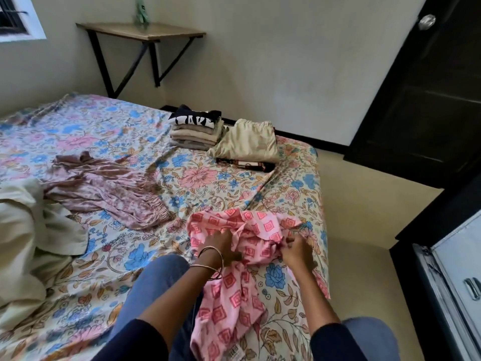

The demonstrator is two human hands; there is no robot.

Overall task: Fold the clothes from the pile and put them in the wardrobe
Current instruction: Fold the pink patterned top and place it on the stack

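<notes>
Step in hand looks like the start of folding one garment: the pink patterned garment (pixel 244 246) lies bunched on the bed (pixel 182 162) near its right front corner, one end trailing down toward the person's lap, not yet laid flat. Left hand (pixel 221 246) sits on the bunched cloth, fingers (pixel 235 256) curled into the folds and gripping it; bangles (pixel 210 264) on that wrist. Right hand (pixel 296 250) is just beside it at the garment's right edge, fingers pinching a gathered bit of fabric. Partly done overall: a folded stack (pixel 196 132) with a black printed top uppermost sits at the far side of the bed, a folded beige garment (pixel 247 143) touching it on the right, with a dark patterned piece (pixel 244 164) under the beige one. Still unfolded: a mauve garment (pixel 104 188) spread mid-bed and a cream cloth heap (pixel 28 230) at the left edge. Next move likely calls for finding two matching edges or corners, pulling the hands apart to shake the cloth open, then laying it flat on the free patch of bed in front before folding. The wardrobe (pixel 453 282), apparently the cabinet at lower right, comes later.
</notes>
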